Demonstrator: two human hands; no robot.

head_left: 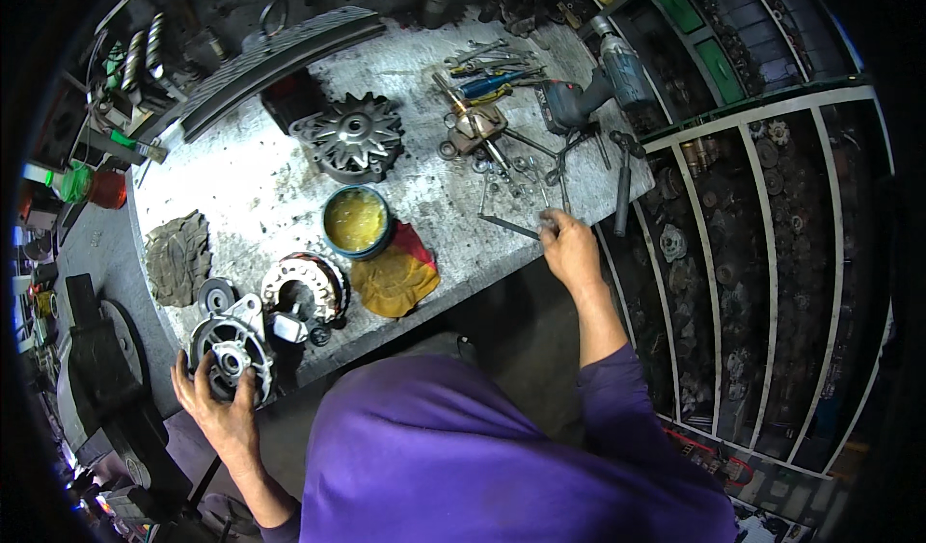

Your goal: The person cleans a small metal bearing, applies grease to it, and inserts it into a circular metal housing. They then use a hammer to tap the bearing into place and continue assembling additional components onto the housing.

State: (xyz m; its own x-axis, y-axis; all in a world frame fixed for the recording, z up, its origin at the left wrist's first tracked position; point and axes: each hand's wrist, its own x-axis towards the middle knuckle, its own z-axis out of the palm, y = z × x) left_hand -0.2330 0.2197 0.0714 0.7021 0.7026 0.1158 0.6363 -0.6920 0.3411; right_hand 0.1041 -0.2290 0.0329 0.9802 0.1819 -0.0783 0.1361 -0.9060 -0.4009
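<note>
My left hand (220, 418) grips the near rim of a grey metal alternator housing (253, 336) at the table's front left, thumb and fingers spread around it. My right hand (574, 254) is at the right front edge, fingers bent and closed beside the end of a dark bar-shaped tool (511, 227). What its fingertips hold, if anything, cannot be made out. To the right of the housing lies a ring-shaped stator (307, 278), then a tub of yellow grease (357, 220) on a red and yellow cloth (397, 283). Behind stands a finned alternator rotor (355, 136).
Wrenches and screwdrivers (492, 75), loose sockets and bolts (521, 181), a cordless impact driver (579, 99) and a hammer (624, 181) crowd the table's right side. Dark gloves (178, 257) lie at left. Parts shelves (733, 273) stand at right; a metal rail (280, 66) runs behind.
</note>
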